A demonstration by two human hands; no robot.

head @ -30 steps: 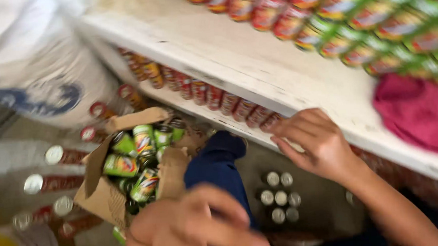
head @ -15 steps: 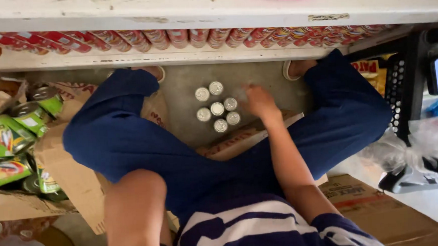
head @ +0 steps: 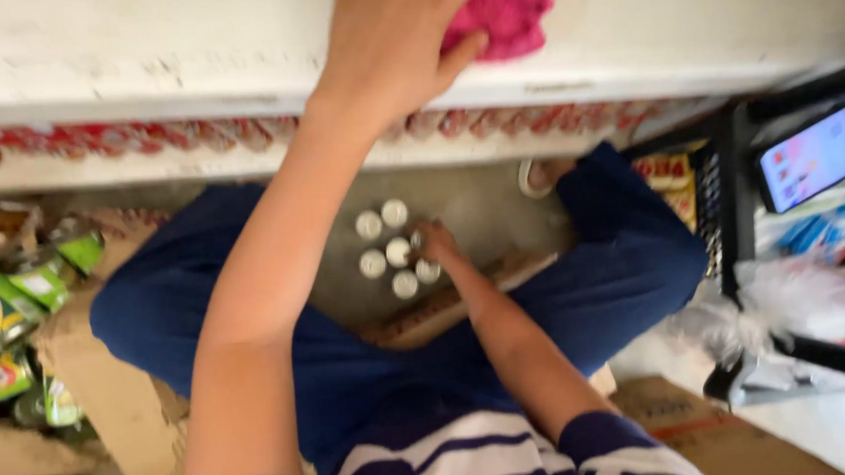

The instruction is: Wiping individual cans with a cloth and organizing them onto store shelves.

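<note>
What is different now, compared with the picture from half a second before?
The left hand has gone up from beside the knee to the white shelf, its fingertips touching the pink cloth. The right hand stays on the cluster of small cans on the floor. The person remains squatting.

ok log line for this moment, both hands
left hand: up on white shelf, beside pink cloth | right hand: on cans on floor
</note>
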